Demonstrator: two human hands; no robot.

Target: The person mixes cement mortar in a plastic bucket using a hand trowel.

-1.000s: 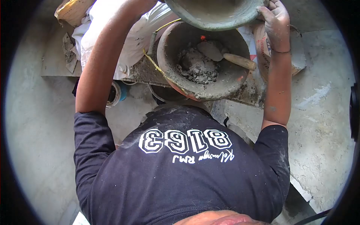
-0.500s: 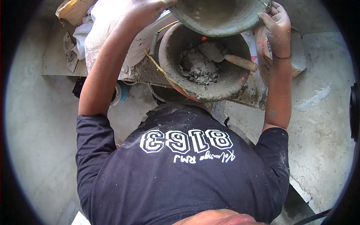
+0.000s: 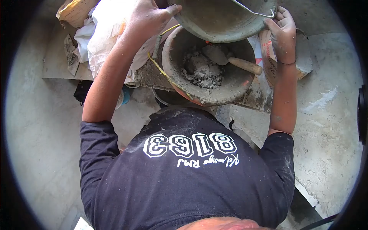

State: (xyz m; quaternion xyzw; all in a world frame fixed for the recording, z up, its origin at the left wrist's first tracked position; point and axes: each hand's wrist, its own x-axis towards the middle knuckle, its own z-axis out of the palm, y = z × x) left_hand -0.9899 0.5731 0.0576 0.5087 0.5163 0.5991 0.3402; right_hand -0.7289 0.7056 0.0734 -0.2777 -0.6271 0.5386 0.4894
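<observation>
My left hand (image 3: pixel 155 17) grips the left rim of a grey, cement-stained bucket (image 3: pixel 218 28), thumb over the edge. Opposite it, my right hand (image 3: pixel 283 31) is closed on the right rim, close to where the wire handle (image 3: pixel 247 8) joins. The bucket is tilted with its mouth toward me, above a second mortar-crusted bucket (image 3: pixel 168 53). In that lower bucket lies a heap of wet grey mortar (image 3: pixel 205 73). A trowel (image 3: pixel 245 65) rests there, its blade against the mortar and its wooden handle across the right side.
White plastic sacks (image 3: pixel 105 46) lie at the left on a board (image 3: pixel 57 69). A printed paper cement bag (image 3: pixel 270 57) and a pale container (image 3: pixel 304 61) stand at the right. Beneath the board are a dark bucket (image 3: pixel 172 96) and a blue-sided container (image 3: pixel 125 95).
The held bucket has come slightly down and tipped, and its wire handle has swung across the opening. Both hands keep their hold on the rim. The lower bucket and trowel have stayed put.
</observation>
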